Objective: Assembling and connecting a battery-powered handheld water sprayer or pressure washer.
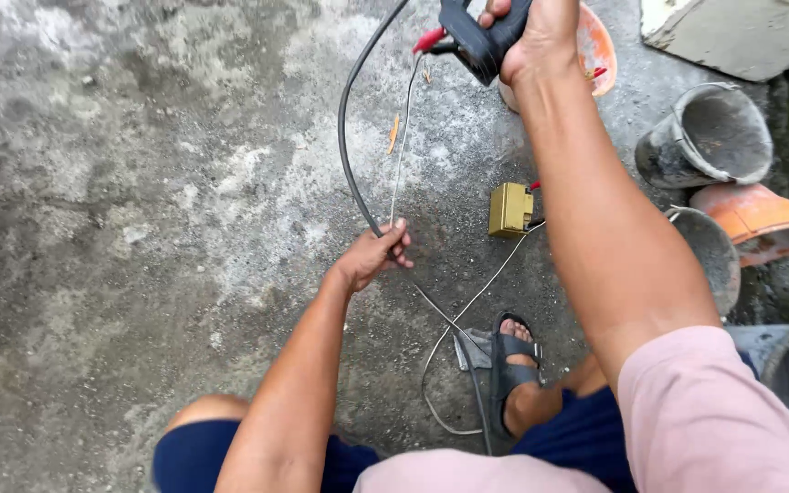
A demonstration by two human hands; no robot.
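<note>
My right hand is raised at the top of the head view, gripping a black tool with a red tip pointing left. A thick black cable curves down from the tool to my left hand. That hand is closed around the cable and a thin grey wire that runs up toward the tool's tip. More thin wire trails over the concrete ground toward my sandalled foot.
A small yellow box lies on the rough concrete. Grey cement-caked buckets and orange buckets stand at the right. A flat slab lies at the top right. A small orange scrap lies by the wire.
</note>
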